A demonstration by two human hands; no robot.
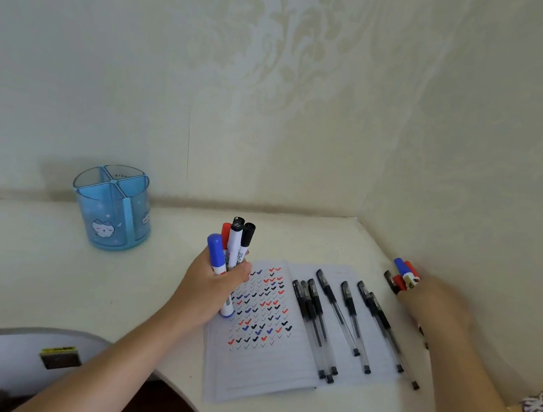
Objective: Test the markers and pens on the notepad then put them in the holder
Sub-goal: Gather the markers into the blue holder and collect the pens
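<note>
Forearms low in frame, reaching over white desk (48, 263). Left hand (215, 284) fisted round bundle of capped markers (231, 252), upright, tips down over notepad (263, 336) full of check marks. Right hand (433, 303) blurred, closing over more markers (404, 275) by wall; grip unclear. Black gel pens (334, 321) loose across right page. Light, stiff, smooth plastic, likely slippery bunched; best gripped mid-barrel. Blue holder (112, 207) well apart at left, looks empty.

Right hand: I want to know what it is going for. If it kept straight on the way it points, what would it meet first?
The right hand points at the cluster of markers by the wall; its fingertips look already on them, though blur hides the contact. Beyond them stands the wall.
</note>
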